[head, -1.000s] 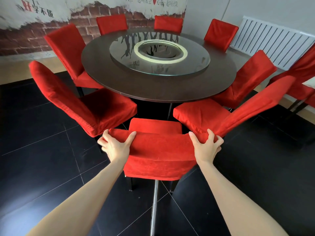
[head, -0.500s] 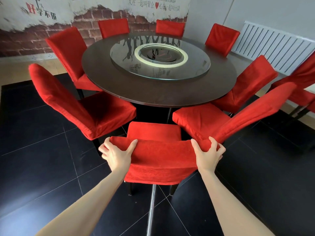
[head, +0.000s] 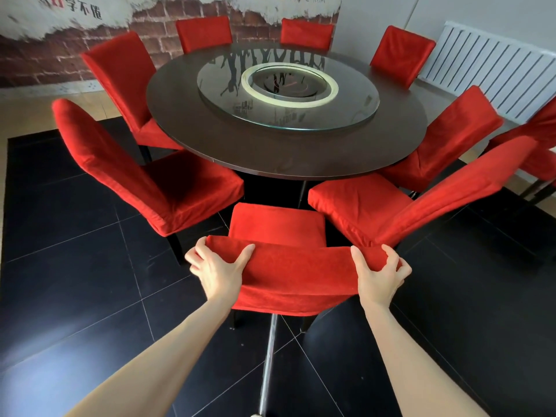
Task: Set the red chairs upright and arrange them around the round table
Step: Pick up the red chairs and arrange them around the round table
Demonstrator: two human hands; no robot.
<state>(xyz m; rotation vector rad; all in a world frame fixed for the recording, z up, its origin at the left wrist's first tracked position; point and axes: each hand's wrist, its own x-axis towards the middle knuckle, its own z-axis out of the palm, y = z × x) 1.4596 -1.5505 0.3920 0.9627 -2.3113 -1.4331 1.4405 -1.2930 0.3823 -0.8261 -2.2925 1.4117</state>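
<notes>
Red chair back [head: 298, 275] in the grip of left hand [head: 218, 272] and right hand [head: 379, 275].

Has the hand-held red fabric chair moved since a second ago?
No clear move: legs of the red fabric chair straddle the shiny metal floor strip as before.

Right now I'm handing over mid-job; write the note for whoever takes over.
Left hand and right hand: both grip the near chair by its backrest top.
Near chair: upright, facing the round table, seat short of its edge.
Done: other chairs stand upright around the table.
Left: ease this one in, release; check the chair at the right edge.
</notes>
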